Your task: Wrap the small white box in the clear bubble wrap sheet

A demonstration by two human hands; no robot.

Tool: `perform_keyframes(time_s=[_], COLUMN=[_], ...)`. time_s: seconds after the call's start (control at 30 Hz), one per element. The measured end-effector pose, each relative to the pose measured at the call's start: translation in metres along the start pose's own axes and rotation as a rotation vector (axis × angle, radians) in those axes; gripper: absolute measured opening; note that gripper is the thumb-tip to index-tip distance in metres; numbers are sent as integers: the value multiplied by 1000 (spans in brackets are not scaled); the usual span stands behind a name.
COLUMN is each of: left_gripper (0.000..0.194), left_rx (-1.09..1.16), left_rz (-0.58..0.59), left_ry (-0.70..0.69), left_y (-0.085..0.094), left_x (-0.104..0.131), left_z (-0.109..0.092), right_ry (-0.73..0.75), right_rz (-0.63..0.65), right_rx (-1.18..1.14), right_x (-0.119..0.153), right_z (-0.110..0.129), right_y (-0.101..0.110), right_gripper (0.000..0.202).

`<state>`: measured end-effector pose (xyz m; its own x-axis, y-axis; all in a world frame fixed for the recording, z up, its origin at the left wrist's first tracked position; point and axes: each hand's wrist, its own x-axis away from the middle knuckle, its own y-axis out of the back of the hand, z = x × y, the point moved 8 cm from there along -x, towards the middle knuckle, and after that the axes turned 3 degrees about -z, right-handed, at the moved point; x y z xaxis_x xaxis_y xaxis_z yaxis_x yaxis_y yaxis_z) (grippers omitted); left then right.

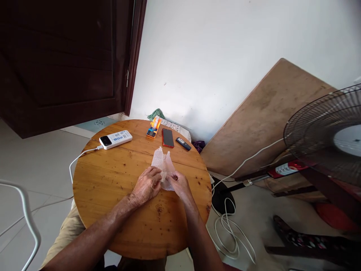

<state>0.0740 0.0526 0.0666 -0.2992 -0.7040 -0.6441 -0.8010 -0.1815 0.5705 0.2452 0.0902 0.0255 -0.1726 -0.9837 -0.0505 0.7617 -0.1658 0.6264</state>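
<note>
Bubble wrap (163, 165) (a small clear piece) stands gripped between the left hand (146, 185) and right hand (180, 185), both closed on its lower edge, over a round wooden table (113, 195).

My left hand (146, 185) and right hand (180, 184) cover the near end of the bubble wrap (163, 162); can't tell what's inside. Power bank (116, 139) print at 10 o'clock too small to read. Fan (324, 135) at 3 o'clock cut by frame edge. Orange packet (153, 127) label unreadable.
</note>
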Motion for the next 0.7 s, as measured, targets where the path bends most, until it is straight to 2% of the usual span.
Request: perform_keyframes(time_s=[0.17, 0.3, 0.53, 0.7], left_gripper=[20, 24, 24, 29], left_rx=[-4, -5, 13, -22], left_rz=[-5, 10, 13, 4], left_ry=[1, 12, 12, 96], left_y=[-2, -6, -11, -11], left_x=[1, 2, 3, 4], left_z=[0, 0, 1, 6], right_ry=[-13, 28, 40, 10], right_rz=[-112, -168, -173, -139], right_rx=[-49, -147, -333, -380], right_x=[-1, 2, 4, 9], right_z=[4, 16, 28, 33], right_y=[2, 3, -13, -16], right_gripper=[16, 12, 48, 58])
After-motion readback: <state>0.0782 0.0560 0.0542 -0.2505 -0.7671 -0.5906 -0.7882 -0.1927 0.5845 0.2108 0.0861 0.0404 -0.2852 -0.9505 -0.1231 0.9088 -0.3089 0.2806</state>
